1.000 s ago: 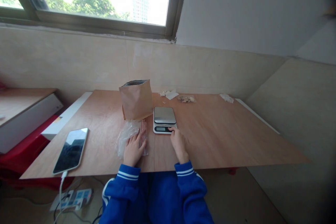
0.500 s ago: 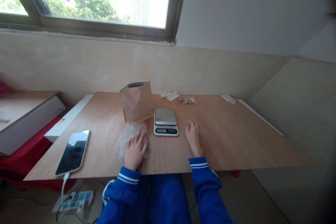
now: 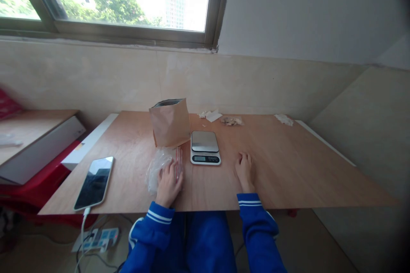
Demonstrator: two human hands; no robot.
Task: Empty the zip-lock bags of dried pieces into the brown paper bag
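Note:
My left hand (image 3: pixel 167 183) lies flat, fingers spread, on a stack of clear plastic bags with red strips (image 3: pixel 161 165) on the wooden table (image 3: pixel 288 166). My right hand (image 3: pixel 245 171) rests palm down on the bare table, fingers loosely curled, holding nothing, to the right of a small digital kitchen scale (image 3: pixel 205 148). An open brown paper bag (image 3: pixel 170 122) stands upright just behind the plastic bags and left of the scale.
A smartphone (image 3: pixel 95 182) on a charging cable lies at the table's left front. Paper scraps (image 3: pixel 209 115), a small pile of pieces (image 3: pixel 232 121) and another scrap (image 3: pixel 283 119) lie along the far edge. A power strip (image 3: pixel 98 239) sits on the floor. A lower bench (image 3: pixel 35 130) stands at left.
My right hand left the scale's front panel and moved right, settling on the bare table. My left hand stayed on the plastic bags. The view shifted slightly.

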